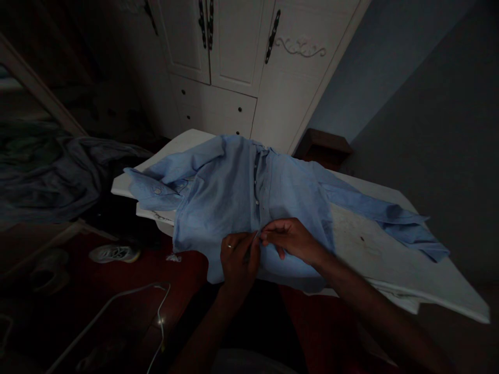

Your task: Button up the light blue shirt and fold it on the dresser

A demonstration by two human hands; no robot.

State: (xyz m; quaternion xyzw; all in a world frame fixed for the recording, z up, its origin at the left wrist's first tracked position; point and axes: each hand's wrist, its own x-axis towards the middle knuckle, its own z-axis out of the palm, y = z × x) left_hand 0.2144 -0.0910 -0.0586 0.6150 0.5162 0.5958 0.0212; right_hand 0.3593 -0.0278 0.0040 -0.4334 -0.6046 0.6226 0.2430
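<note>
A light blue button-up shirt [222, 202] lies spread on a white table [362, 239], its collar end away from me and its sleeves out to both sides. Along the upper part of its front the two edges are apart, with several small buttons showing. My left hand [240, 254], with a ring on one finger, pinches the front edge near the hem. Right beside it, my right hand [290, 239] also pinches the front edge between thumb and finger. The fingertips of both hands meet there, so any button between them is hidden.
Behind the table stands a white wardrobe [230, 52] with dark handles. A brown box-like piece [327, 143] sits by the wall. To the left are a heap of dark clothes [70, 176], a sneaker [114, 253] on the red floor and a white cable [113, 298].
</note>
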